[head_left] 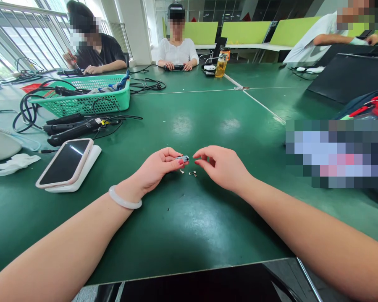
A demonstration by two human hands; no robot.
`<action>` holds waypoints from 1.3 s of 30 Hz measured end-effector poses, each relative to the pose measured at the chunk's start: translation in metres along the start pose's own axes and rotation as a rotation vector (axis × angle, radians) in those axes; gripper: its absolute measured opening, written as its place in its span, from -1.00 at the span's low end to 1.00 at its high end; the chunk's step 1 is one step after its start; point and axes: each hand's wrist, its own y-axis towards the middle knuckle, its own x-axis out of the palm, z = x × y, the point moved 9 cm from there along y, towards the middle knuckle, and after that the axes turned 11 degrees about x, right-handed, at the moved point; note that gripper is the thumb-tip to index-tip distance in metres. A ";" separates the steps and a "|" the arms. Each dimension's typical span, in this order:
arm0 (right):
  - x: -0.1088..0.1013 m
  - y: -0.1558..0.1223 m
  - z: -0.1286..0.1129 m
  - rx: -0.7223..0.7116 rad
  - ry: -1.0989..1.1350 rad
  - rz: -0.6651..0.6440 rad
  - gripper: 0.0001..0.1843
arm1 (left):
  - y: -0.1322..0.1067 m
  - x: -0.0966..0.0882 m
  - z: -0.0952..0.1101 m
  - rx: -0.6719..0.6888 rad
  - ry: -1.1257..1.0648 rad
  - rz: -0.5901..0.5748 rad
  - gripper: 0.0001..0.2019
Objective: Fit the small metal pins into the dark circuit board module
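Pinching a small silver-grey oblong piece [185, 158] between thumb and fingertips of the left hand [159, 165] at the frame's centre, with a dark end to the right. Holding the right hand [219, 164] just beside it, with thumb and forefinger curled close together; cannot tell if gripping anything tiny. Probably best to steady the piece by its long sides, leave that end exposed, and approach squarely with light fingertip pressure. Also wise to work low over the dark green tabletop [204, 226], without sweeping away at least 2 tiny pale bits [192, 173] lying just below centre.
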 end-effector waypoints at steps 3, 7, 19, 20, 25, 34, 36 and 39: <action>0.019 0.001 0.011 0.084 -0.098 -0.198 -0.84 | 0.001 0.000 -0.003 -0.006 0.015 -0.005 -0.76; 0.032 0.000 0.013 0.096 -0.151 -0.281 -0.90 | 0.002 0.000 -0.005 -0.006 0.061 -0.018 -0.75; 0.043 0.000 0.011 0.013 -0.287 -0.276 -0.85 | 0.003 -0.002 -0.009 -0.027 0.289 -0.031 -0.71; 0.043 0.000 0.011 -0.003 -0.291 -0.268 -0.86 | 0.003 -0.002 -0.009 -0.029 0.310 -0.035 -0.71; 0.019 0.000 -0.001 -0.054 -0.204 -0.077 -0.85 | 0.000 0.002 -0.008 -0.018 0.378 -0.072 -0.71; 0.018 -0.013 -0.027 -0.280 -0.145 -0.048 -0.81 | -0.001 0.010 -0.003 0.043 0.486 -0.141 -0.72; 0.021 -0.013 -0.028 -0.300 -0.187 -0.046 -0.81 | -0.001 0.012 -0.003 0.038 0.475 -0.151 -0.73; 0.023 -0.014 -0.029 -0.320 -0.233 -0.048 -0.81 | -0.002 0.013 -0.004 0.026 0.442 -0.160 -0.73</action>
